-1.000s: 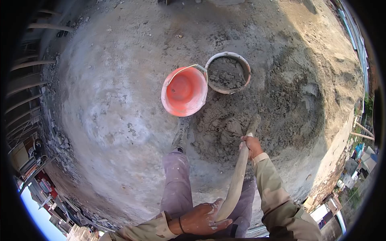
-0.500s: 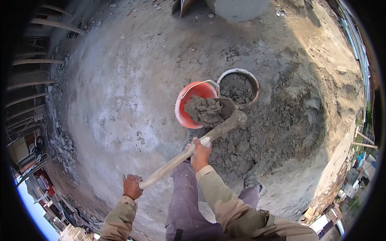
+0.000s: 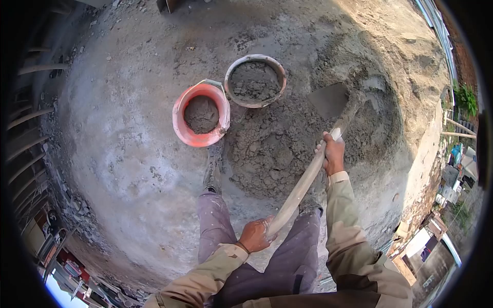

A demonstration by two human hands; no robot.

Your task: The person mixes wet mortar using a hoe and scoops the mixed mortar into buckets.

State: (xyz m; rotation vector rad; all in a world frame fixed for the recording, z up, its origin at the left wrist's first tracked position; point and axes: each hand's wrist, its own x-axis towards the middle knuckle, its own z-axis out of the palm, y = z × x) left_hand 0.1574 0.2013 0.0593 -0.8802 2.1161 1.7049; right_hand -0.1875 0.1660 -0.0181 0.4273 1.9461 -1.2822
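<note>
Both of my hands are closed on the wooden handle of a hoe (image 3: pixel 303 187). My left hand (image 3: pixel 257 234) grips the butt end, in front of my legs. Farther up the handle, nearer the blade, is my right hand (image 3: pixel 333 153). The grey hoe blade (image 3: pixel 329 100) is over the far right part of a heap of wet mortar (image 3: pixel 272 151). Left of the heap stands a red bucket (image 3: pixel 179 110) with grey mortar low inside it. Beside it, a second bucket with a whitish rim (image 3: pixel 281 77) is filled nearly to the top with mortar.
My boots stand at the near side of the heap. A sandy bank (image 3: pixel 405 56) rises at the right, with a wall edge (image 3: pixel 429 174) nearer me. Rubble (image 3: pixel 72 200) and wooden poles (image 3: pixel 31 113) line the left side.
The hoe has swung right, from over the red bucket to the heap. The mortar on its blade is gone, and mortar now lies in the red bucket. Both hands moved right with the handle.
</note>
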